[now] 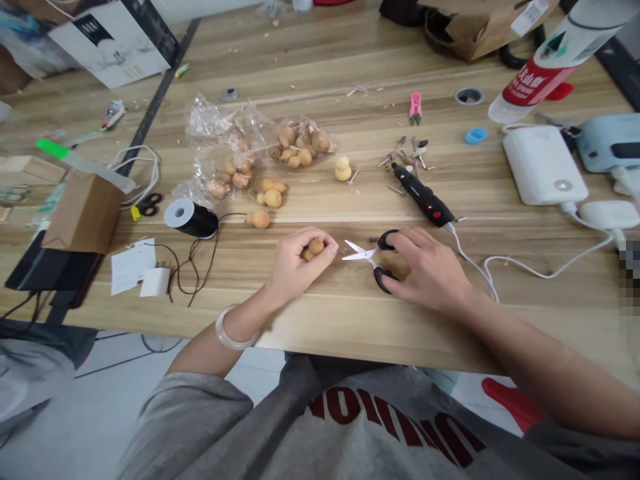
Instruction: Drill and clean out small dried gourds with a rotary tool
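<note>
Gourd [316, 245], tan and double-bulbed, sits within the curled left hand [294, 265], over the near part of the wooden table [320, 320]. Thumb and fingers wrap it; its upper bulb shows in the gap between them. Right hand [431, 272], apart from the left, grips the black handles of a pair of scissors [366, 255]. Blades spread, tips pointing at the left hand, near the gourd but not touching it.

Left of the hands: spool of black thread [200, 220] lying on its side, a strand running to a loose gourd [260, 219] (tied or merely close, cannot tell). Two more gourds [273, 195] just beyond that one, touching. Farther off, clear plastic bags [200, 133] with many more inside. Paler gourd [343, 168] standing upright, by itself, right of the bags.

Beyond the right hand: black rotary tool [423, 195], red light showing, white cable [467, 257] at its end. Scattered bits [420, 157] near its tip; pink pliers [415, 105] farther back.
</note>
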The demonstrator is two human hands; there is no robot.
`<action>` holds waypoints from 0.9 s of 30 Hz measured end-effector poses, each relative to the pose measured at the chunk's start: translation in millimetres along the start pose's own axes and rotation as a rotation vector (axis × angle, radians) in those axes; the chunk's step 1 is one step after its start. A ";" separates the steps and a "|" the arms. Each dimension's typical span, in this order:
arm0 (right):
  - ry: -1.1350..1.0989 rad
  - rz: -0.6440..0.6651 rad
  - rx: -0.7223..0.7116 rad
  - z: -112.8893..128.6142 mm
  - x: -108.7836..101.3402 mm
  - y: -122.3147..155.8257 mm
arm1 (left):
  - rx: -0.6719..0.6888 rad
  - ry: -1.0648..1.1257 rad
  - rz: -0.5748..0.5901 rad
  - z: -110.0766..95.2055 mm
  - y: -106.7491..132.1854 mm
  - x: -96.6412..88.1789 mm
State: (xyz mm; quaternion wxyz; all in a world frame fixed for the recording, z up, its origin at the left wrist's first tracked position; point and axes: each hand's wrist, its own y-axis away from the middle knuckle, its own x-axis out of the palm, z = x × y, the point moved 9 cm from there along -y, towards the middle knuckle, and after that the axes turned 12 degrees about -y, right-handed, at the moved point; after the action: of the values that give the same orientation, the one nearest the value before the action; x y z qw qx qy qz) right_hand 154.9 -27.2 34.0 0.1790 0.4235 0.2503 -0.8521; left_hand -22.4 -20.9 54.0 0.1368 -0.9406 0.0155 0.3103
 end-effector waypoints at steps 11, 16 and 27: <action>-0.060 0.028 0.039 -3.5 0.9 -0.2 | 0.349 -0.195 -0.148 -30.7 7.6 -10.9; -0.124 0.016 0.065 -6.2 0.0 -0.6 | 0.350 -0.167 -0.141 -31.2 8.3 -11.7; -1.236 -0.030 0.480 -26.5 19.0 0.4 | -0.108 0.068 0.195 1.5 8.0 21.7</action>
State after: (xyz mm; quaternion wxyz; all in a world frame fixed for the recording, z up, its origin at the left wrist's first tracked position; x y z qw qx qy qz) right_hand 160.9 -14.0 4.8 0.1786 -0.1187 -0.0895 -0.9726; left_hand -6.6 -27.0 38.1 0.0546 -0.9507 0.0946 0.2903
